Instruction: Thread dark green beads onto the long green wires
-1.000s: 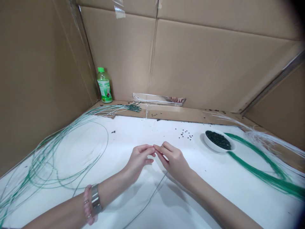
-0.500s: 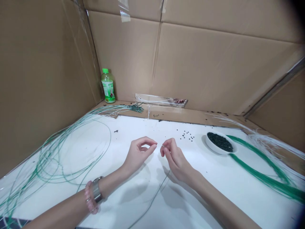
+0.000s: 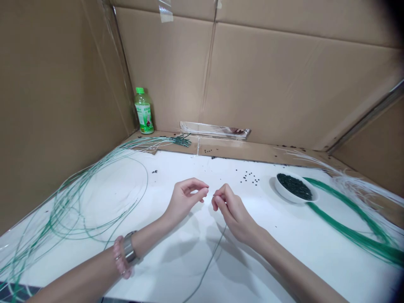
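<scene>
My left hand is closed in a pinch over the white table, thumb and index fingertip together; whatever they hold is too small to make out. Just to the right, with a narrow gap between, my right hand is closed around a thin green cord. The cord runs from under that hand down to the table's near edge. Its tip by the fingertips cannot be made out clearly. Small dark beads lie scattered beyond my right hand.
On the right stands a white bowl of dark pieces, by a green cord bundle and white strands. Loose green cords spread over the left side. A green-capped bottle stands in the back left corner, against cardboard walls.
Both hands keep nearly the same place, fingertips still close together. The left hand's fingers have shifted slightly, and the view has tilted a little.
</scene>
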{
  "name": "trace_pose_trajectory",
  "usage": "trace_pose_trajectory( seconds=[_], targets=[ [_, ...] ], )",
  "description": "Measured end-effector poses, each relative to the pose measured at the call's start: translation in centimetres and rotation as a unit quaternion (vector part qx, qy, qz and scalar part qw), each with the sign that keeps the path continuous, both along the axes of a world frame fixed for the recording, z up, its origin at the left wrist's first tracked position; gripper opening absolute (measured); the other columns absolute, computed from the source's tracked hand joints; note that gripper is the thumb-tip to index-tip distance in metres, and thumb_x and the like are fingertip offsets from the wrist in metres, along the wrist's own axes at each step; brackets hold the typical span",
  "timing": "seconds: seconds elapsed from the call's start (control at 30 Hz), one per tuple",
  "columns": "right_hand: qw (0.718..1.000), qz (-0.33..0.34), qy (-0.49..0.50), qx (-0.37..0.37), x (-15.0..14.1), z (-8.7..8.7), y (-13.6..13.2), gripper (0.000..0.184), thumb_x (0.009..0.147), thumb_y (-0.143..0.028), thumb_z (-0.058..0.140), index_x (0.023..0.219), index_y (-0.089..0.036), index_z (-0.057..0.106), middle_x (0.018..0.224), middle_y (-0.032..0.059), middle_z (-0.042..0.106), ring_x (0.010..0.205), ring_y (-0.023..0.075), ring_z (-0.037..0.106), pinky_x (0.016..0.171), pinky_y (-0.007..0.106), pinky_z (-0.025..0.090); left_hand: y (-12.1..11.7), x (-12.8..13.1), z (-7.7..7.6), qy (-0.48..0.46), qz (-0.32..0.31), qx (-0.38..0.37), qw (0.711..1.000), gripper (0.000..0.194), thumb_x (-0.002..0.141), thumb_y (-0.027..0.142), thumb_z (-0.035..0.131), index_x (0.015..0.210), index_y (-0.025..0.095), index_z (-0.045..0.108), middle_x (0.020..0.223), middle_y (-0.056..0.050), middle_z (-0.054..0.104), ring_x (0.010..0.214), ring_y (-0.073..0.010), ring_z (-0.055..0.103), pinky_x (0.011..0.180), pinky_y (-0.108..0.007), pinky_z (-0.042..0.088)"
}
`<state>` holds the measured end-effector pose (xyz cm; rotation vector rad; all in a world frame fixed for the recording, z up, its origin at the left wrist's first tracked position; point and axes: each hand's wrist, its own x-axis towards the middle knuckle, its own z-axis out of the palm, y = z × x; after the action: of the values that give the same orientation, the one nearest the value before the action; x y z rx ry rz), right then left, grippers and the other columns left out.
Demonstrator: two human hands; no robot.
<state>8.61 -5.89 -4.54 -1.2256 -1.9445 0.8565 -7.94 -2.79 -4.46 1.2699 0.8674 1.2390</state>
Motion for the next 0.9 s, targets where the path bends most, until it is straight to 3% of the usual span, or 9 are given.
trace_pose_trajectory(
  seconds=[0.67, 0.9],
  targets=[
    [0.999, 0.016, 0.03, 0.008, -0.8, 0.3, 0.1, 0.014, 0.095, -0.026, 0.033, 0.082, -0.022, 0.036, 0.068, -0.0031, 0.047, 0.055, 0.0104, 0.038, 0.054, 0.024, 0.028, -0.3, 0.4, -0.5, -0.019, -0.007, 0.013, 1.0, 0.012, 0.068, 0.024, 0.073, 0.068, 0.012, 0.068, 0.065, -0.002, 0.064, 0.055, -0.0087, 0.055, 0.053, -0.019, 0.049],
    [0.997, 0.017, 0.076, -0.018, -1.0, 0.6, 0.1, 0.014, 0.093, -0.024, 0.038, 0.08, -0.021, 0.038, 0.067, -0.0043, 0.042, 0.055, 0.0099, 0.034, 0.054, 0.025, 0.027, 0.0, -0.1, -0.8, -0.028, -0.016, 0.055, 0.998, 0.01, 0.073, 0.024, 0.071, 0.07, 0.014, 0.069, 0.069, -0.002, 0.065, 0.059, -0.009, 0.057, 0.055, -0.019, 0.05]
  ],
)
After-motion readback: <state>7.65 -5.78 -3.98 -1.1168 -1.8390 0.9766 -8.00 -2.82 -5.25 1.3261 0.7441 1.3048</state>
